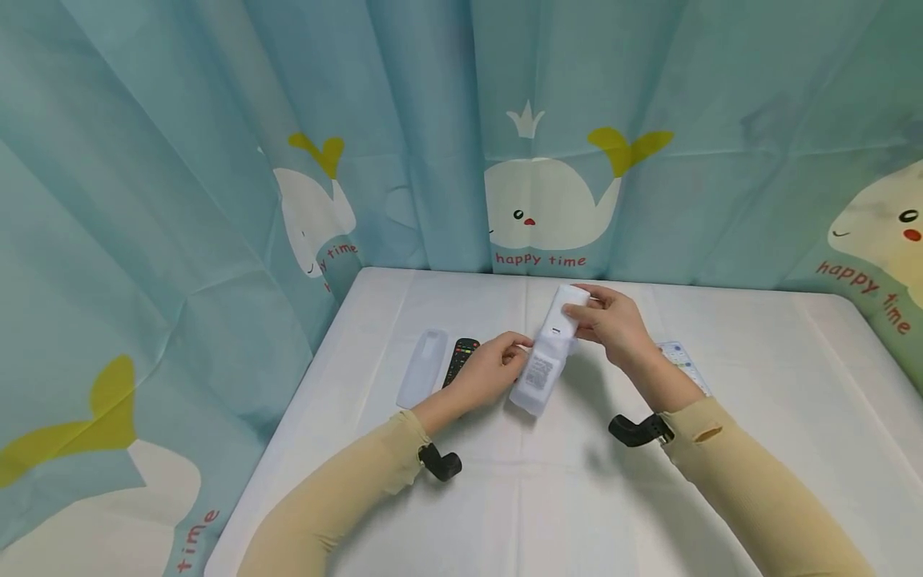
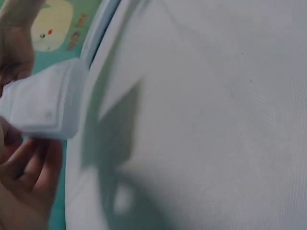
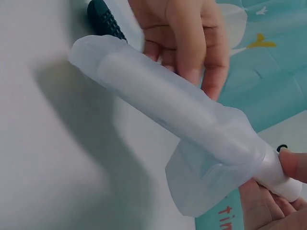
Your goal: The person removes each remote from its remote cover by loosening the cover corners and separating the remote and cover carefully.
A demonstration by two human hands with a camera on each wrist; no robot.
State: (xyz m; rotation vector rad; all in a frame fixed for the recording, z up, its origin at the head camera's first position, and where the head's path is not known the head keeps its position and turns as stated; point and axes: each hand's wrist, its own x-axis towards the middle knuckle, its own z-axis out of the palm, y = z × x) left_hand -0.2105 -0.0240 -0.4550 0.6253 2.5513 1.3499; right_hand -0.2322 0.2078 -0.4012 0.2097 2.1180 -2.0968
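Observation:
A white remote control (image 1: 570,308) stands tilted above the table, its lower part inside a translucent sleeve (image 1: 534,383). My right hand (image 1: 611,322) grips the bare upper end of the remote, thumb on its face. My left hand (image 1: 494,368) pinches the sleeve's side edge. In the left wrist view, the left fingers (image 2: 36,167) lie under the sleeve (image 2: 72,103), with the thumb at its near edge. A loose flap of the sleeve (image 3: 201,179) flares out near the opening in the right wrist view.
On the white table (image 1: 461,513), another translucent sleeve (image 1: 422,369) lies at the left, beside a black remote (image 1: 461,358) partly behind my left hand. A white remote with coloured buttons (image 1: 683,365) lies partly hidden by my right forearm. A whale-print curtain (image 1: 433,160) borders the table.

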